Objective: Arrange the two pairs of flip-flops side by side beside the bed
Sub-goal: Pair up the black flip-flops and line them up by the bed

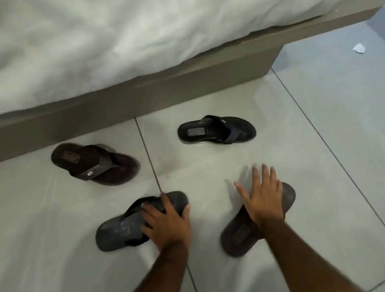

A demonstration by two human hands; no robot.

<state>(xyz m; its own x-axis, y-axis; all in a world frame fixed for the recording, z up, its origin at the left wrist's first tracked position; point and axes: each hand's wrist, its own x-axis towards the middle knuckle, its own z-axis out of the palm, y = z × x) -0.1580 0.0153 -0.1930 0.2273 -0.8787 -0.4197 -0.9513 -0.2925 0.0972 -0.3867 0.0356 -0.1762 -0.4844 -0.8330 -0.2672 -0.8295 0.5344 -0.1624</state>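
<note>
- While both hands are down at floor level, the left hand (pixel 166 224) is curled over the toe half of a black flip-flop (pixel 122 227), fingers wrapped on the strap area — holding it, looks like a grip, not just a touch.
- Right hand (pixel 263 196) is spread wide and flat, fingers fanned, over the toe end of a brown flip-flop (pixel 239 238); blurred, so I can't tell if it presses or only hovers. Not closed on anything.
- Long axes: both near flip-flops run diagonally, heel toward the camera-left, toe up-right; roughly parallel to each other, apart, with bare floor (pixel 323 155) between.
- Further out toward the bed (pixel 145 92): second brown flip-flop (pixel 94 164) lies just beside the bed base, up-left of the left hand; second black flip-flop (pixel 217 130) sits near the base, straight ahead between the two hands. Both lie roughly along the bed edge.
- Key relation: pairs are crossed — the left hand's black mate is ahead-right, the right hand's brown mate is far left. Judgement: left hand is nearer the brown one by the bed, so matching needs a swap or a slide across.
- White paper scrap (pixel 359 48) on floor, far right, irrelevant.
</note>
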